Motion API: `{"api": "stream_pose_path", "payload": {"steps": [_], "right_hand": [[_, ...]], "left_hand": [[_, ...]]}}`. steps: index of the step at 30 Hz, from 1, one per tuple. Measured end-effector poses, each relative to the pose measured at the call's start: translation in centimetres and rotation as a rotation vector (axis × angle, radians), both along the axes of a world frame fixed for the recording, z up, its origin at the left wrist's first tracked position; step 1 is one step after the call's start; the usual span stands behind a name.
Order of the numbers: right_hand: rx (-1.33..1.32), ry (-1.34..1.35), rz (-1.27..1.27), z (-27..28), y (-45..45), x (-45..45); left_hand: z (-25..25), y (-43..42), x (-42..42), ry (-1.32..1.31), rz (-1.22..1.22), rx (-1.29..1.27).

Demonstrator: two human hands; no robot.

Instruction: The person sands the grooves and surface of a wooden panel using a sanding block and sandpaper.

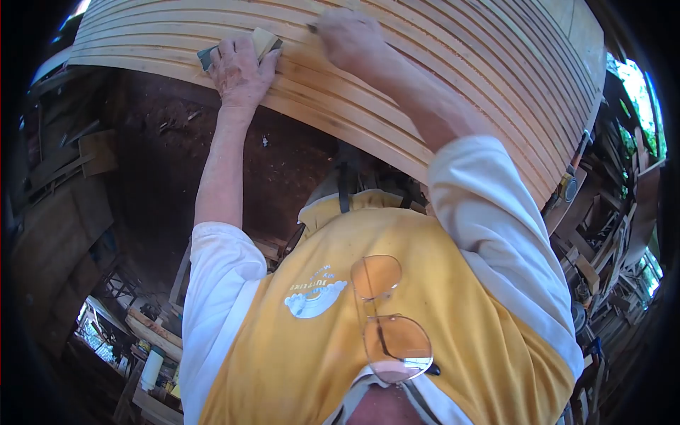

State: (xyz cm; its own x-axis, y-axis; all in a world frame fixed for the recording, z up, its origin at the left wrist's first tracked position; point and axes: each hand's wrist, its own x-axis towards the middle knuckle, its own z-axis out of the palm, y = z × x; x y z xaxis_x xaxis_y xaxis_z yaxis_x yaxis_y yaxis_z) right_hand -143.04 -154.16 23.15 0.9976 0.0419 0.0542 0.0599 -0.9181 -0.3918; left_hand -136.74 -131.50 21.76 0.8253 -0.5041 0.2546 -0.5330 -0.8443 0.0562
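Note:
My left hand (239, 69) grips a pale wooden block with a dark grey-green sheet around it, which looks like a sanding block (265, 42). It rests near the close edge of a wide grooved wooden panel (397, 92). Farther right, my right hand (347, 37) is curled over the same panel and smeared by motion. A small dark tip pokes out at its left side, but what it belongs to is hidden by the fingers.
A tape measure (568, 187) sits at the panel's right edge. Stacked timber scraps (602, 248) crowd the right side, and boards (152, 333) lie at lower left. Dark earth floor (163, 163) shows below the panel. Tinted glasses (397, 347) hang from my shirt.

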Motion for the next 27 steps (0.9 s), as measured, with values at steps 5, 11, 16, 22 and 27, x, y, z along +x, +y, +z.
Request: {"api": "stream_pose_path", "payload": {"steps": [5, 11, 16, 22, 27], "right_hand": [[-0.222, 0.175, -0.165, 0.5, -10.0, -16.8], [-0.112, 0.064, -0.116, -0.1, -2.9, -6.1], [-0.108, 0.201, 0.057, 0.6, 2.0, 4.0], [-0.251, 0.251, -0.077, 0.7, -5.0, -7.8], [-0.144, 0.288, -0.052, 1.0, 0.9, 1.7]], "left_hand": [[-0.5, 0.4, 0.2, -0.026, -0.079, -0.044], [-0.2, -0.1, 0.0, -0.017, -0.035, -0.034], [0.2, 0.5, -0.2, 0.018, -0.053, -0.049], [-0.7, 1.0, -0.3, -0.018, 0.048, -0.227], [-0.2, 0.5, -0.2, -0.003, 0.073, -0.282]]}}
